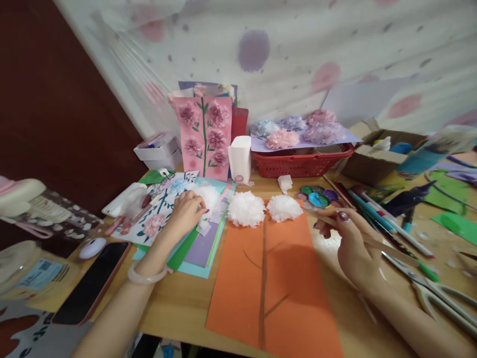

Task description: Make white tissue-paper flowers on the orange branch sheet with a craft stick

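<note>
My left hand [187, 211], with a pale bangle at its wrist, has its fingers bent and closed at the near edge of a white tissue-paper flower [209, 196]. This flower lies over a pile of coloured papers. Between the thumb and fingers of my right hand [354, 243] is a flat wooden stick [395, 252], its tip pointing left. An orange sheet [298, 293] with a drawn brown stem and short branches lies between my hands. Two more white fluffy flowers, a left one [246, 209] and a right one [284, 207], rest along its top edge.
Scissors [421, 281] and several pens lie right of my right hand. Small paint pots [316, 196] sit beyond the orange sheet. A red basket [301, 164] carries paper flowers at the back, beside a pink flower picture [204, 134]. A phone [91, 283] lies at left.
</note>
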